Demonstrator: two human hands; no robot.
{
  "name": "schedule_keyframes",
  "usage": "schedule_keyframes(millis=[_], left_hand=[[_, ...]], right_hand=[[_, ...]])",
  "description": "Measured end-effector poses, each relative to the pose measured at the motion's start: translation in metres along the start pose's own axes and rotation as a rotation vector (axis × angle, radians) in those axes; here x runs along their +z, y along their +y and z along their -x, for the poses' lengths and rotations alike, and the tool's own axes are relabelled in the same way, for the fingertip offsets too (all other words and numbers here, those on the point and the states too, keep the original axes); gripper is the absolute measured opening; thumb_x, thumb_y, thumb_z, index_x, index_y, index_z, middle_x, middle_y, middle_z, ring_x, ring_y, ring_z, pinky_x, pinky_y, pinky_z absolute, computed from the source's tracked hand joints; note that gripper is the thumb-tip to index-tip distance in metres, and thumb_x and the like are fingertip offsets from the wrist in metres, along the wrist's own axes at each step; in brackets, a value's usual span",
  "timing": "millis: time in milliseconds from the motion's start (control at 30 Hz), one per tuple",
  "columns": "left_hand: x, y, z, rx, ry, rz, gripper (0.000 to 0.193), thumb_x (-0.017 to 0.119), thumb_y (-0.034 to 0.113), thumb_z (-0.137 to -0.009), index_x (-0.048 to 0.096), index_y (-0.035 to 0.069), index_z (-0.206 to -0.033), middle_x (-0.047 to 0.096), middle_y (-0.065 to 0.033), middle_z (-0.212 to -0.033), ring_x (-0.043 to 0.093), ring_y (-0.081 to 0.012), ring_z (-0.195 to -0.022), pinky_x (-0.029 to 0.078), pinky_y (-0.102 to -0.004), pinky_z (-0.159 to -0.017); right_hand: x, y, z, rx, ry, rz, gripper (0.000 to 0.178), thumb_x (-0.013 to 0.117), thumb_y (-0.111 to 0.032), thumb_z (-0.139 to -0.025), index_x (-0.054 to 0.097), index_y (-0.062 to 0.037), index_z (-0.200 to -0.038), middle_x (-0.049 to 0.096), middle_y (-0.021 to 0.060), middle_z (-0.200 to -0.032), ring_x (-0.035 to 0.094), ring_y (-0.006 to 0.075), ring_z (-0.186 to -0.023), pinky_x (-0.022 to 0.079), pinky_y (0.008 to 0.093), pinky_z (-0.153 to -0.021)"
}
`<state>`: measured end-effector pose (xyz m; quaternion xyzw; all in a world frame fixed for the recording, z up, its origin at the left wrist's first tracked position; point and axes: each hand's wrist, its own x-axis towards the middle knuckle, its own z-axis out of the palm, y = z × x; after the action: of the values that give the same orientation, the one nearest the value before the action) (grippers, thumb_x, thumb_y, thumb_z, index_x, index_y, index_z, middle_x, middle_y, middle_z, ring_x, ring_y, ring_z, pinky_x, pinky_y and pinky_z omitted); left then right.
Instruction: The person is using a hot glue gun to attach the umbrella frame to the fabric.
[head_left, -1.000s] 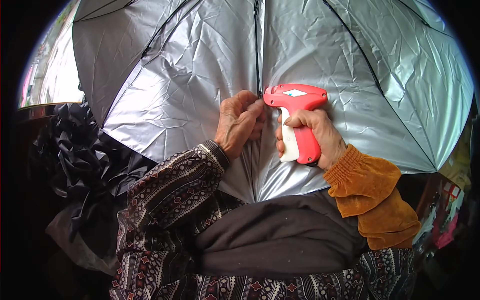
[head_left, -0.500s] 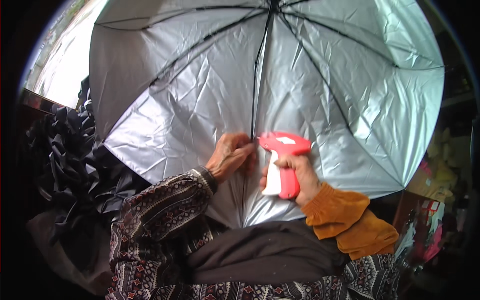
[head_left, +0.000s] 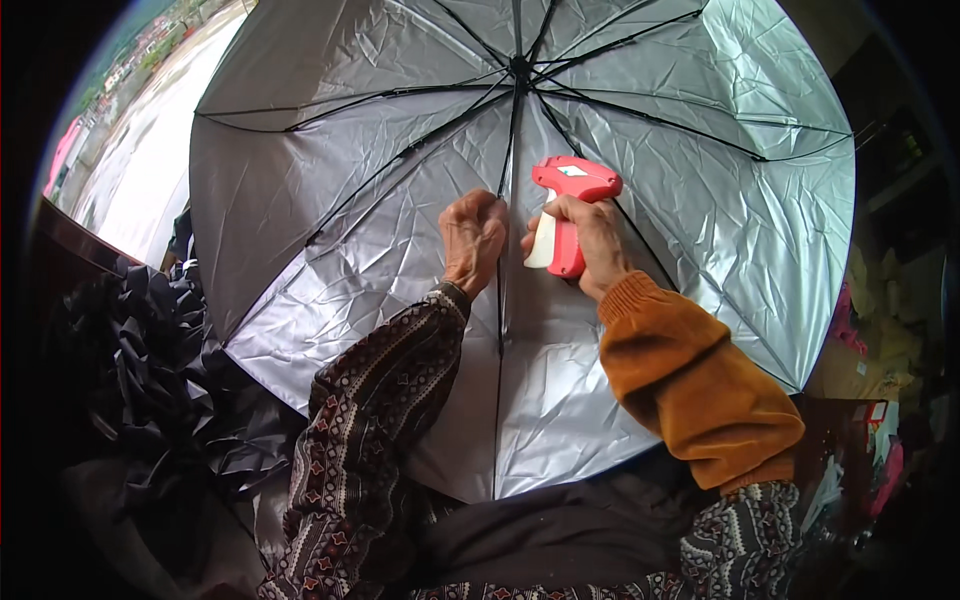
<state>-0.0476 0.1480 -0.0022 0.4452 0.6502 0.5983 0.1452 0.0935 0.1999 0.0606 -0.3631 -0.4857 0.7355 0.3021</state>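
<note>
Right hand point(head_left: 600, 242) wraps red-and-white plastic gun point(head_left: 579, 182); left hand point(head_left: 472, 242) curled at thin black metal rib point(head_left: 500, 310), pinch unclear. Steady rib before firing.

Silver umbrella point(head_left: 570, 390) spread open; red-white tagging gun point(head_left: 582, 182) upright over it.

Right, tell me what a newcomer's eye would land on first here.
Probably the silver underside of the open umbrella, which fills the middle of the view, its black ribs meeting at a hub near the top. Next, the red-and-white pistol-shaped tool in the right hand, just right of centre. Then the orange sleeve cover on the right forearm, lower right.
</note>
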Motion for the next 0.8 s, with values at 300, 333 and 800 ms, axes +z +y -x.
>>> schedule_keyframes(millis=[300,333,800], left_hand=[[-0.009,-0.005,0.006,-0.211,0.026,0.186,0.021,0.057,0.015,-0.081,0.061,-0.005,-0.078,0.058,-0.005,-0.063,0.053,-0.0109,-0.059,0.043,-0.0267,-0.056],[-0.01,-0.005,0.006,-0.209,0.025,0.186,0.021,0.057,0.015,-0.081,0.061,-0.005,-0.079,0.058,-0.004,-0.064,0.053,-0.0102,-0.059,0.042,-0.026,-0.056],[-0.01,0.003,0.005,-0.271,-0.027,0.289,0.018,0.057,0.014,-0.085,0.061,-0.002,-0.079,0.056,0.001,-0.065,0.049,-0.0053,-0.06,0.04,-0.0222,-0.055]], right_hand=[[0.015,0.042,-0.008,0.041,0.003,-0.198,0.015,0.058,-0.014,-0.073,0.056,-0.0027,-0.064,0.055,0.004,-0.058,0.057,0.0142,-0.049,0.045,0.0263,-0.046],[0.015,0.039,-0.008,0.079,-0.016,-0.189,0.013,0.057,-0.014,-0.073,0.056,-0.0018,-0.068,0.056,0.0057,-0.06,0.058,0.0162,-0.05,0.047,0.028,-0.047],[-0.014,0.031,-0.021,0.371,-0.317,-0.584,0.029,0.053,-0.014,-0.074,0.049,0.0012,-0.099,0.059,0.0166,-0.082,0.062,0.0298,-0.068,0.053,0.0463,-0.066]])
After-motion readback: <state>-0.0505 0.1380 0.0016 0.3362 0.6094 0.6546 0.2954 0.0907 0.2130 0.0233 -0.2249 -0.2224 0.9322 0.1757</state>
